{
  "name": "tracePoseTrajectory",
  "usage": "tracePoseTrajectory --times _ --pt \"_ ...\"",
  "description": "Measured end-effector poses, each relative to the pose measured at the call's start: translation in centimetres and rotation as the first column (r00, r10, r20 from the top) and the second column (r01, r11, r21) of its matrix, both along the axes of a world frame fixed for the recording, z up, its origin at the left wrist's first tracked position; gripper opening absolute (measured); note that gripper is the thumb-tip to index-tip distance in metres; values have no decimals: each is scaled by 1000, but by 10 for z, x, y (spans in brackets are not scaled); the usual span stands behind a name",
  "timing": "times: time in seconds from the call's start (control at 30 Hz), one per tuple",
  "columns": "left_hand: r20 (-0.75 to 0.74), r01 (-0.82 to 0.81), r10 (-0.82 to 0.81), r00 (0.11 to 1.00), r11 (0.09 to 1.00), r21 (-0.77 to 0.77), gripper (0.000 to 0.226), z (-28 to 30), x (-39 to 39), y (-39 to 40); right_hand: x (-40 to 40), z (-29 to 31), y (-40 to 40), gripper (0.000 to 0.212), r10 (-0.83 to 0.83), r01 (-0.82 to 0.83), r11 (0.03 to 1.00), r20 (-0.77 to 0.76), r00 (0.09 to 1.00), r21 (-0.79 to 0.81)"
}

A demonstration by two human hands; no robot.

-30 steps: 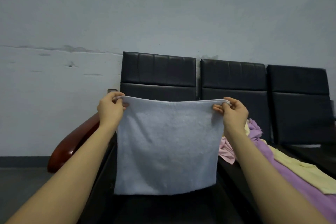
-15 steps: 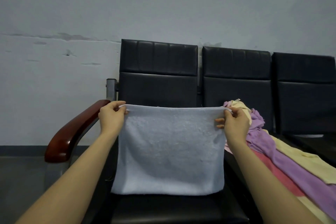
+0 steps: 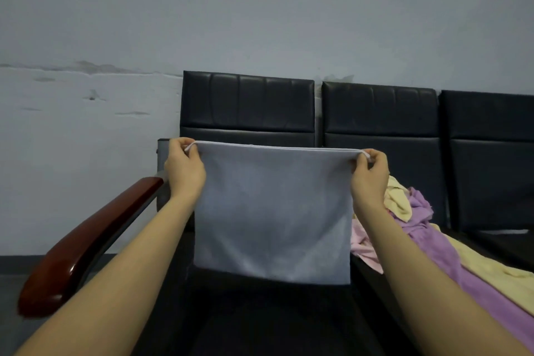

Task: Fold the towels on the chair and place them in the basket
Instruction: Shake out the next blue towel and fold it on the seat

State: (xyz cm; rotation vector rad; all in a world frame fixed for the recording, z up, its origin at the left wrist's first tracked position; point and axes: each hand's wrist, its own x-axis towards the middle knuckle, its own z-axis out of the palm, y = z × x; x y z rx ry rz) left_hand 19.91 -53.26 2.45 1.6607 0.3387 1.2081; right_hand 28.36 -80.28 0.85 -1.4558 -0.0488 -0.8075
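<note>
The pale blue towel (image 3: 273, 215) hangs flat in the air over the leftmost black seat (image 3: 260, 318), its top edge stretched level from left to right, a little wider than tall. The left hand (image 3: 185, 170) pinches the top left corner and the right hand (image 3: 370, 176) pinches the top right corner. Three chair backs show; the third is cut off at the frame's edge. On the middle seat lies a heap of a yellow towel (image 3: 400, 199), a purple towel (image 3: 424, 228) and a pink towel (image 3: 365, 248), partly hidden behind the right arm.
</note>
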Motion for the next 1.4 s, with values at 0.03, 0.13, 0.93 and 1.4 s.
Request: tracePoseTrajectory --times 0.03,0.13,0.93,1.4 --pt "20 -3 4 1000 1000 -9 11 4 0 -2 0 5 1 5 1 -1 1000 26 1000 16" --pt "63 -17 19 998 999 -39 14 6 -6 -6 -6 11 5 5 7 -12 998 90 996 58" --pt "-498 -177 219 839 975 131 23 -178 -69 0 -82 -164 -4 17 -41 -63 967 -399 916 -245" --pt "-500 -173 221 837 975 141 32 -198 -5 12 -25 -181 6 18 -100 -24 965 -448 888 -263"
